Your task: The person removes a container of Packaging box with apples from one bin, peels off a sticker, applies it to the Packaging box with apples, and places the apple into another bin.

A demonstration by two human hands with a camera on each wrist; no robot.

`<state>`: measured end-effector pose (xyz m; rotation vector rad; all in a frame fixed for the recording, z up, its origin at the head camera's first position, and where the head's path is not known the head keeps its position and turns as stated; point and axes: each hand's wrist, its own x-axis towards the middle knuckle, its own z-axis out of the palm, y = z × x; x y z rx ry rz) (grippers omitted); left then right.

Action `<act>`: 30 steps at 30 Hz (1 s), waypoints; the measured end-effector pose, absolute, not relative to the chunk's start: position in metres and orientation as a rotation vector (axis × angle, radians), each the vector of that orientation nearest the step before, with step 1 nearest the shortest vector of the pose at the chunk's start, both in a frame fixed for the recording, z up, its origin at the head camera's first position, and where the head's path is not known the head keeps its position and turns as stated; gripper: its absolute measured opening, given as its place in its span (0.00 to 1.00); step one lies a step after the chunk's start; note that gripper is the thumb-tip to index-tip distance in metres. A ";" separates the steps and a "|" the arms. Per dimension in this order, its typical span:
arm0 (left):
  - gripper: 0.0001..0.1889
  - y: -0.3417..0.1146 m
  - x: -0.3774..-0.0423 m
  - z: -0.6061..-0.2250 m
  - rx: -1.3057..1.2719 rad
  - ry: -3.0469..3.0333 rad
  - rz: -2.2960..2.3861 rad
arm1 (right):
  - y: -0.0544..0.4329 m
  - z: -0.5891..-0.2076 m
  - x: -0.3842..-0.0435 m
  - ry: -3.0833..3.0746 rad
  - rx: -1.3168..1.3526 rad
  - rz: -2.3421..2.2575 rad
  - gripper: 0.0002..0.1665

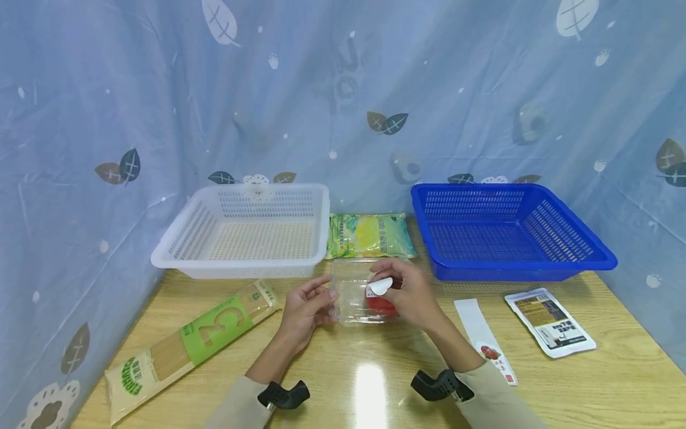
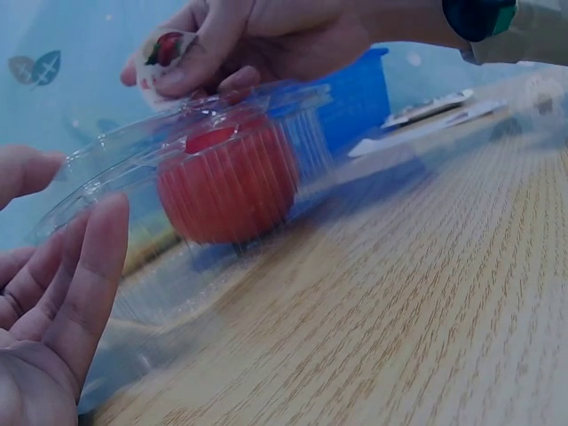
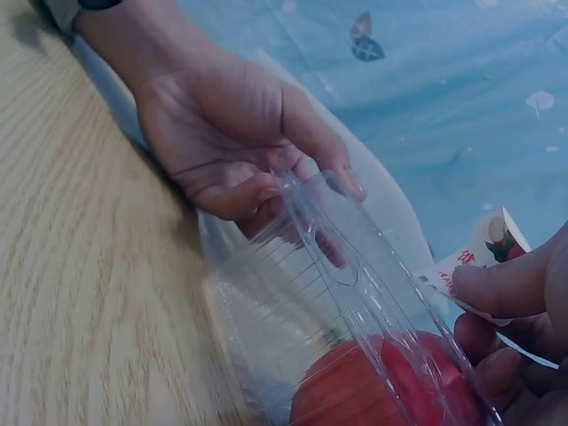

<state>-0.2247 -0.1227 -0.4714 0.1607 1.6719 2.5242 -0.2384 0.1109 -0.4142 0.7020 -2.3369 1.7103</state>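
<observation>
A clear plastic clamshell box (image 1: pixel 351 298) with a red tomato-like fruit (image 2: pixel 229 182) inside sits at the middle of the table. My left hand (image 1: pixel 306 310) holds the box at its left end, the thumb and fingers on either side of the rim. Over the box's right side, my right hand (image 1: pixel 409 292) pinches a white paper label (image 1: pixel 380 287) between thumb and fingers. The label curls up, and its printed side shows a red fruit with green leaves in the right wrist view. Part of the label lies against the box lid.
Behind the box lies a green-yellow packet (image 1: pixel 371 236), between a white basket (image 1: pixel 241 262) and a blue basket (image 1: pixel 514 266). A noodle packet (image 1: pixel 195 345) lies at left. On the right are a white paper strip (image 1: pixel 485 339) with a fruit print and a white-brown pouch (image 1: pixel 551 323).
</observation>
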 end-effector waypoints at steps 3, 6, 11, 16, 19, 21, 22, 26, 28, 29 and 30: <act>0.28 -0.121 -0.226 -0.470 0.174 1.670 2.516 | 0.110 -0.413 -0.240 -2.370 0.687 1.700 0.18; 0.28 -0.121 -0.226 -0.470 0.168 1.659 2.523 | 0.109 -0.412 -0.240 -2.390 0.688 1.688 0.18; 0.28 -0.122 -0.226 -0.471 0.153 1.654 2.531 | 0.107 -0.412 -0.240 -2.413 0.690 1.636 0.18; 0.29 -0.122 -0.225 -0.470 0.154 1.650 2.527 | 0.106 -0.413 -0.240 -2.444 0.671 1.585 0.17; 0.29 -0.122 -0.225 -0.470 0.158 1.651 2.525 | 0.106 -0.413 -0.239 -2.462 0.663 1.531 0.18; 0.29 -0.123 -0.225 -0.470 0.159 1.652 2.525 | 0.106 -0.413 -0.239 -2.474 0.659 1.491 0.18; 0.28 -0.123 -0.225 -0.470 0.158 1.652 2.525 | 0.106 -0.413 -0.238 -2.477 0.656 1.475 0.18; 0.28 -0.123 -0.225 -0.469 0.147 1.657 2.528 | 0.104 -0.414 -0.238 -2.481 0.642 1.402 0.18; 0.28 -0.123 -0.226 -0.470 0.144 1.659 2.526 | 0.103 -0.415 -0.237 -2.487 0.630 1.348 0.19; 0.28 -0.123 -0.226 -0.470 0.142 1.659 2.524 | 0.103 -0.415 -0.236 -2.490 0.623 1.316 0.19; 0.28 -0.123 -0.226 -0.470 0.143 1.659 2.522 | 0.102 -0.415 -0.236 -2.496 0.614 1.287 0.20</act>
